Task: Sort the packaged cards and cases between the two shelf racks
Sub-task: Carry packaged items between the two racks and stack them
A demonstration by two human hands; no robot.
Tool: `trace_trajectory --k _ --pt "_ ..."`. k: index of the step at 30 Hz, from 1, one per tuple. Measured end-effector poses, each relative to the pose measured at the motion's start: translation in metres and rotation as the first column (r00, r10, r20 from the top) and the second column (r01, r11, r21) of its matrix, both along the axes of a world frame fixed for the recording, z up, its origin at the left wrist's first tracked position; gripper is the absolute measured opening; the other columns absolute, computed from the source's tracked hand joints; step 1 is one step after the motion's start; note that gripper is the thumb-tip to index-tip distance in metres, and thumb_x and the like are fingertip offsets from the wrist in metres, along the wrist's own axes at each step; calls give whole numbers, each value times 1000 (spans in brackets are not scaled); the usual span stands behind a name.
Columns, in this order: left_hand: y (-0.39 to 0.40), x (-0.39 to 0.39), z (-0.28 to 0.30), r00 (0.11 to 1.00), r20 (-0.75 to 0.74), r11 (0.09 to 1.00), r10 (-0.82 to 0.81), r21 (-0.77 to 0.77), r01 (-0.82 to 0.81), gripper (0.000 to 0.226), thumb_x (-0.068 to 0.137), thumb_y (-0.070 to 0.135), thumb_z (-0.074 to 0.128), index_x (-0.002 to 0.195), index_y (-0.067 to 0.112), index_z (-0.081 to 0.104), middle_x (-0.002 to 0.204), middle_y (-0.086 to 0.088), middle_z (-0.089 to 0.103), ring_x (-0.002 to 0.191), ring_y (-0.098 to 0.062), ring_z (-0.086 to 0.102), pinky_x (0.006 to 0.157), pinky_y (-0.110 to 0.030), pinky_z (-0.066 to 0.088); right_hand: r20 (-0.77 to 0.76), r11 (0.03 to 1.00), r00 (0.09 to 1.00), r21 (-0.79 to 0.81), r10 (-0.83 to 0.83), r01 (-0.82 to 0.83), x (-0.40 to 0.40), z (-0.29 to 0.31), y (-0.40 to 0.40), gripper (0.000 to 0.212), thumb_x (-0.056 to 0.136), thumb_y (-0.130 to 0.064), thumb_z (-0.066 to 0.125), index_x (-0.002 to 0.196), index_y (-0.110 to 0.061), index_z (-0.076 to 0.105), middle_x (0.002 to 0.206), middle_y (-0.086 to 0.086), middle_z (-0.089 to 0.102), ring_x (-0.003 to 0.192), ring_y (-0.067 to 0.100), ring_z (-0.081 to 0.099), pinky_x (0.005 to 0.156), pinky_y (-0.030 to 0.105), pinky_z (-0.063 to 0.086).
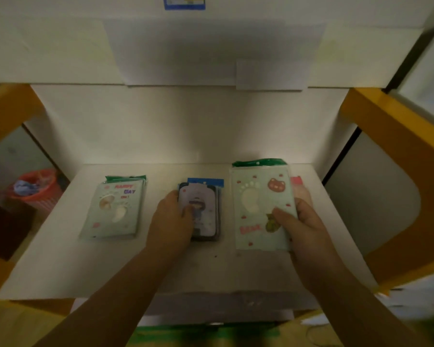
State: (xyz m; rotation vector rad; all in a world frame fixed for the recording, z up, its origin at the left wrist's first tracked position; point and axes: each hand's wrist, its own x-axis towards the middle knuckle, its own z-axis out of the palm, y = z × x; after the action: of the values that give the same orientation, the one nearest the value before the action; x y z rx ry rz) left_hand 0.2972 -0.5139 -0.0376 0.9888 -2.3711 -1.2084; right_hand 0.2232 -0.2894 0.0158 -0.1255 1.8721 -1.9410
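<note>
Three lots lie side by side on the white shelf [60,266], each with its long axis running away from the person: a green card pack [114,209] at the left, a stack of cases [203,211] in the middle, and a larger bear card [261,209] at the right. The left hand [172,221] sits on the left edge of the cases, thumb laid over the printed face and the other fingers hidden down that side, so it grips the stack from the side. The right hand [298,226] holds the bear card at its lower right edge, thumb on top near the bear print, the fingers tucked beneath; the card looks tipped up a little off the shelf, though the blur leaves that unsure. Something pink [296,182] peeps out behind the card's right edge, too hidden to name. The relation that matters: each hand is already at its own thing, so no reach is needed, and the untouched green pack lies to the left of the left hand, nearer to it than to the right. Both forearms come in from the near edge, angled slightly inward, wrists low over the shelf. My judgement is that whichever piece moves next must be lifted along its long axis, towards the person, clear of its neighbours.
</note>
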Motion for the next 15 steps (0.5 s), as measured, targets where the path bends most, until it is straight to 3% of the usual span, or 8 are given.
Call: trace_trajectory --k 3,8,12,15 --pt "1 -1 -3 998 60 992 -15 -126 22 36 94 42 48 127 27 45 116 1 53 97 -13 55 82 -32 55 -7 1000 1000 14 -17 17 6 -1 -1 19 97 -22 57 115 -23 63 105 4 76 94 27 74 82 54 59" --pt "1 1 -5 994 101 979 -32 -198 51 37 100 30 44 136 22 40 124 -8 43 101 -18 45 84 -30 47 -6 999 999 1 -36 36 13 -1 -6 22 98 -20 56 118 -24 63 107 3 76 96 27 74 83 54 59" --pt "-1 3 -5 981 177 974 -80 -194 114 42 99 38 42 139 28 35 128 -9 40 112 -25 42 94 -40 46 -23 999 999 7 -44 44 18 0 -12 22 97 -17 57 118 -22 63 107 3 76 95 25 74 84 53 59" --pt "-2 6 -1 946 308 937 -97 -291 191 54 98 47 36 148 31 23 135 -9 39 118 -27 41 98 -43 42 -23 999 999 2 -35 35 22 3 -18 22 96 -17 59 117 -23 63 104 2 76 91 23 75 77 47 61"
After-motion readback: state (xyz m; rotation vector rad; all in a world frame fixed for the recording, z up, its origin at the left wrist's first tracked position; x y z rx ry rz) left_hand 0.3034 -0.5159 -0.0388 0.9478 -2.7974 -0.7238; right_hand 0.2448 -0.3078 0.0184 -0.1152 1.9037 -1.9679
